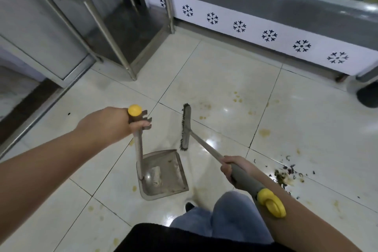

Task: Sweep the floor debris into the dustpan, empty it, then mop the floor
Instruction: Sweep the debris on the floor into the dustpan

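Debris [286, 174] lies right of the right hand [233, 166] gripping broom [186, 127].

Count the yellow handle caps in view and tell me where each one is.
2. One yellow cap tops the dustpan handle, above the left hand. The other, a yellow hook end, finishes the broom handle behind the right hand. None seems hidden.

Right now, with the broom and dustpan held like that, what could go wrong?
The debris pile lies to the right, well apart from the dustpan, so a long sweep by the broom may scatter bits. The floor looks glossy with yellowish stains; bristles could smear them, and it might be slippery underfoot.
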A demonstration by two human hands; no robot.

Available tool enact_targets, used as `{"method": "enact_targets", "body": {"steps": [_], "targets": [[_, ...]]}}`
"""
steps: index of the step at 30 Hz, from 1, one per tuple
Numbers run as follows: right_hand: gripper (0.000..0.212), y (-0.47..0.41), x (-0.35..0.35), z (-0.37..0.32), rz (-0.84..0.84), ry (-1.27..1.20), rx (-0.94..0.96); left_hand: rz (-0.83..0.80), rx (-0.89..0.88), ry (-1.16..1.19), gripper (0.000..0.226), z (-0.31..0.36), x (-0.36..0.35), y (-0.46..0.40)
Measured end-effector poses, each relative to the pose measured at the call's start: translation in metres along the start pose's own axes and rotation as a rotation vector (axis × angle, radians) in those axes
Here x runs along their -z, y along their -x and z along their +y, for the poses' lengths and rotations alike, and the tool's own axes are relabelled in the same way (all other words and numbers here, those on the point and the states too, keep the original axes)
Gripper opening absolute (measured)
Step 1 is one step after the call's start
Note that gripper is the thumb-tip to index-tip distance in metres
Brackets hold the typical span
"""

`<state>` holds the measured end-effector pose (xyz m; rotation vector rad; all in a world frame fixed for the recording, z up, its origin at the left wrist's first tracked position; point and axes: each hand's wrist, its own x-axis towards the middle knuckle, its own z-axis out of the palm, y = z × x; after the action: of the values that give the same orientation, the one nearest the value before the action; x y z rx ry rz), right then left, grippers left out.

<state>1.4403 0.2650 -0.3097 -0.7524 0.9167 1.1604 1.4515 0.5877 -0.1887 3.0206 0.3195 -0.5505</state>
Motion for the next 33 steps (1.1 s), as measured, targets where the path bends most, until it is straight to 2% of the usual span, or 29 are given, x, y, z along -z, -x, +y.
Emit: {"method": "enact_targets", "body": {"steps": [5,10,12,15,19,23,27,33], "targets": [[0.022,-0.024,-0.039,-0.041,-0.058,-0.062,-0.041,0.028,0.036,0.004,0.055,-0.019,0.029,-0.044],[0.047,-0.086,-0.084,-0.111,-0.128,-0.005,-0.072,0.034,0.107,-0.022,0.050,0.001,0.047,-0.097],[0.038,-0.108,-0.101,-0.142,-0.176,-0.170,-0.122,0.013,0.129,-0.001,0.050,0.015,0.053,-0.123],[0.028,-0.138,-0.116,-0.190,-0.186,-0.381,-0.098,-0.038,0.123,-0.052,0.050,0.030,0.061,-0.167],[0.027,-0.154,-0.106,-0.240,-0.065,-0.291,-0.087,-0.005,0.082,-0.170,0.053,0.044,0.070,-0.207],[0.027,-0.136,-0.068,-0.244,0.006,-0.287,-0.081,-0.066,0.035,-0.200,0.055,0.061,0.071,-0.213],[0.028,-0.113,-0.036,-0.228,0.033,-0.385,-0.067,-0.051,-0.009,-0.183,0.054,0.074,0.069,-0.206],[0.019,-0.096,-0.007,-0.188,0.080,-0.443,0.021,-0.048,-0.028,-0.124,0.054,0.056,0.070,-0.196]]}}
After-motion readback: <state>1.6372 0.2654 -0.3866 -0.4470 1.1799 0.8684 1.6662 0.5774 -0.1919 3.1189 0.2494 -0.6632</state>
